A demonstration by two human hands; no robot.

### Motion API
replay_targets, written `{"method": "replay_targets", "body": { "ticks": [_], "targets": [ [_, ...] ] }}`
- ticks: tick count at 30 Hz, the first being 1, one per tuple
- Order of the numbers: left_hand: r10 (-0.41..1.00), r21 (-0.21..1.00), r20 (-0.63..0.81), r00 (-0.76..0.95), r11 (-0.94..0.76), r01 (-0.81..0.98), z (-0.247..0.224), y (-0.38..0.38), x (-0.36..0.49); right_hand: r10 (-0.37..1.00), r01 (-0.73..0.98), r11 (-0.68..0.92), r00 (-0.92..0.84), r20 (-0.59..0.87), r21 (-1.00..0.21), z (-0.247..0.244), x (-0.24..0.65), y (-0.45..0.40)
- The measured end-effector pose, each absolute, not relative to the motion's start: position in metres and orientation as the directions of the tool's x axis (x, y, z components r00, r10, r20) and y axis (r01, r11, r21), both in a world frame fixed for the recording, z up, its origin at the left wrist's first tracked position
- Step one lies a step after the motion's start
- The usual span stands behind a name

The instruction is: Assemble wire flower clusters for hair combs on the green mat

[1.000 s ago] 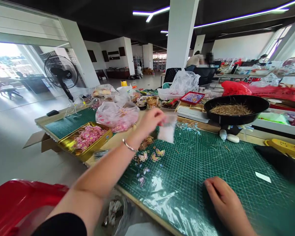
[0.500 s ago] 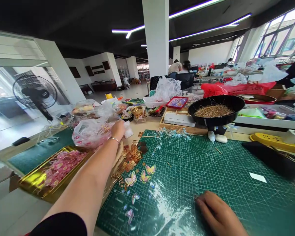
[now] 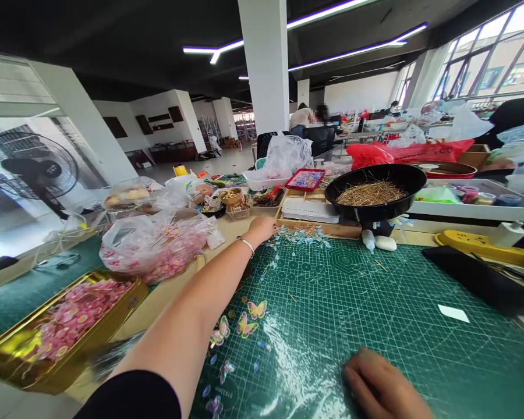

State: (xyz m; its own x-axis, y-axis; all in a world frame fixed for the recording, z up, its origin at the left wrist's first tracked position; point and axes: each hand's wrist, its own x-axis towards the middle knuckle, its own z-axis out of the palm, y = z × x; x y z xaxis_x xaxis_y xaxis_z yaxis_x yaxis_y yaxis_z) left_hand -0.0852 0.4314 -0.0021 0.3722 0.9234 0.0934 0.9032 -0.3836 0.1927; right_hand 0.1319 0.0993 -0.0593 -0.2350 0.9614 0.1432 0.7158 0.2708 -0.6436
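My left hand (image 3: pixel 262 228) reaches far forward over the back edge of the green cutting mat (image 3: pixel 327 308). It is at the left end of a bunch of pale blue flower sprays (image 3: pixel 305 234) on thin stems. Its fingers point away and are mostly hidden, so a grip does not show. My right hand (image 3: pixel 382 381) rests on the mat at the front, fingers curled together; whatever is in them is hidden. Yellow-pink butterflies (image 3: pixel 245 325) lie on the mat between the hands, with small blue drop-shaped pieces (image 3: pixel 255 366) near them.
To the left stand a gold tray (image 3: pixel 126 297) of pink flowers and a plastic bag (image 3: pixel 131 238) with more pink pieces. Behind the mat are a black bowl (image 3: pixel 332 189) of gold pins and a white tin (image 3: pixel 310 210). A white card (image 3: pixel 453 313) lies at right.
My left hand has moved right, from beside the plastic bag to the blue flower sprays. My right hand stays in nearly the same spot. The view has turned slightly right.
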Motion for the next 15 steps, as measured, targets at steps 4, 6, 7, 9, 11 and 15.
{"method": "replay_targets", "body": {
  "ticks": [4,6,7,9,11,15],
  "targets": [
    [0.925,0.174,0.036,0.379,-0.379,0.909,-0.01,0.435,-0.096,0.961,0.733,0.27,-0.248,0.125,-0.624,-0.06,0.13,0.1],
    [0.926,0.18,0.031,0.377,-0.376,0.909,-0.015,0.432,-0.102,0.96,0.736,0.274,-0.251,0.126,-0.619,-0.059,0.129,0.1],
    [0.928,0.184,0.037,0.37,-0.37,0.911,-0.016,0.43,-0.105,0.96,0.738,0.273,-0.247,0.129,-0.617,-0.058,0.129,0.1],
    [0.937,0.197,0.056,0.345,-0.349,0.916,-0.014,0.426,-0.11,0.963,0.743,0.265,-0.234,0.133,-0.614,-0.057,0.127,0.1],
    [0.945,0.224,0.08,0.317,-0.327,0.918,-0.006,0.424,-0.116,0.965,0.747,0.261,-0.226,0.135,-0.611,-0.056,0.126,0.1],
    [0.944,0.301,0.092,0.317,-0.33,0.895,0.016,0.421,-0.126,0.967,0.751,0.25,-0.227,0.117,-0.611,-0.056,0.126,0.1]
  ]
}}
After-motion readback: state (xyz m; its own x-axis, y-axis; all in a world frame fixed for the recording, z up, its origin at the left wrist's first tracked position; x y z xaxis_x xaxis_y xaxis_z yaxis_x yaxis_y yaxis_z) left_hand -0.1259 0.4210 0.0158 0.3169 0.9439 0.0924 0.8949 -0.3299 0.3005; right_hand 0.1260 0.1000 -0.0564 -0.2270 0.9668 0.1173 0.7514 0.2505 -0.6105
